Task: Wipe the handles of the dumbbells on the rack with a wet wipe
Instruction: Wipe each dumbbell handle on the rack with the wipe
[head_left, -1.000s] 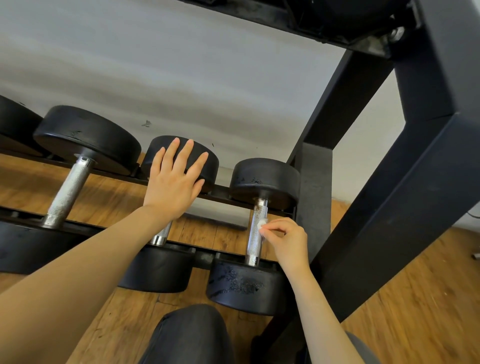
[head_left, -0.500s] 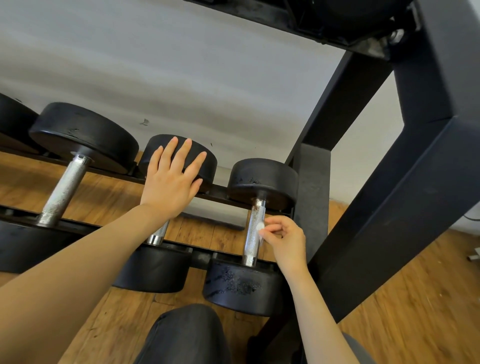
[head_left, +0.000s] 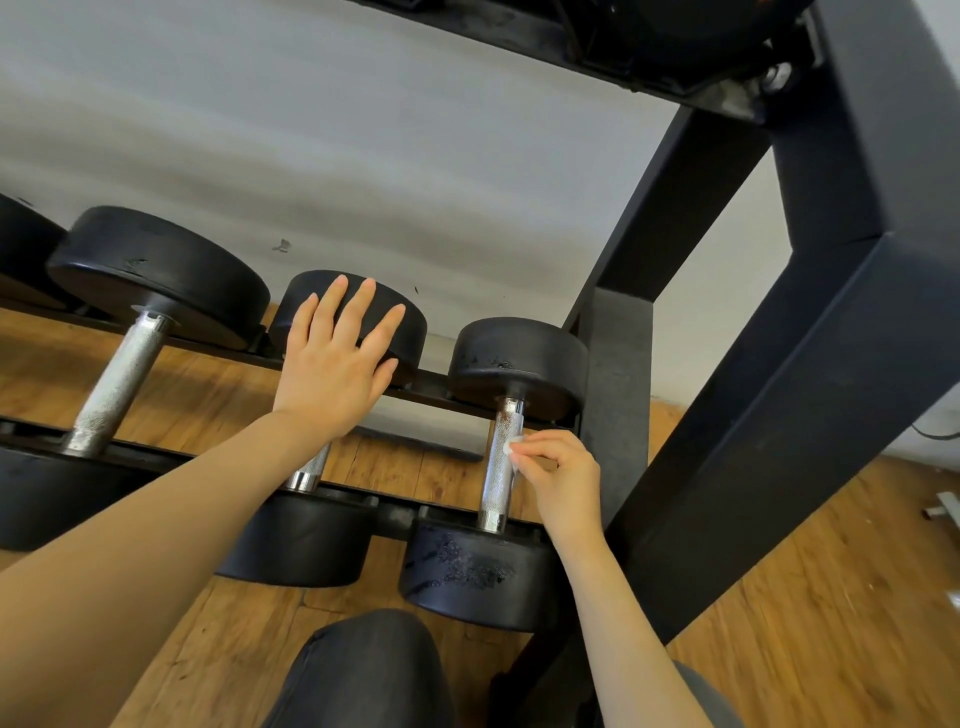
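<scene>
The right hand's fingertips (head_left: 524, 457) are pinching a small wad of white wet wipe (head_left: 511, 448) and pressing it against the right side of the knurled steel handle (head_left: 501, 462) of the rightmost dumbbell (head_left: 493, 519), roughly at mid-length; the rest of the right hand (head_left: 563, 478) is curling loosely behind the pinch, close to the rack's black upright post (head_left: 618, 405). The left hand (head_left: 332, 364) is lying flat with fingers straight and slightly spread, resting on the far rubber head of the middle dumbbell (head_left: 322, 426), apparently steadying it or the person. Judging from here, the wad is looking very small, so it could be slipping out of the pinch and dropping between the rails (head_left: 447, 389) to the wooden floor (head_left: 208, 649), and the rough knurling could be shredding it; a wipe this narrow, touching only one side, is also likely leaving the back of the bar untouched unless the hand works around it. The handle is showing bright cross-hatched metal with brownish rust specks near its upper collar, and the near head is looking scuffed and greyish. The larger dumbbell (head_left: 119, 364) is sitting further left on the same rails
</scene>
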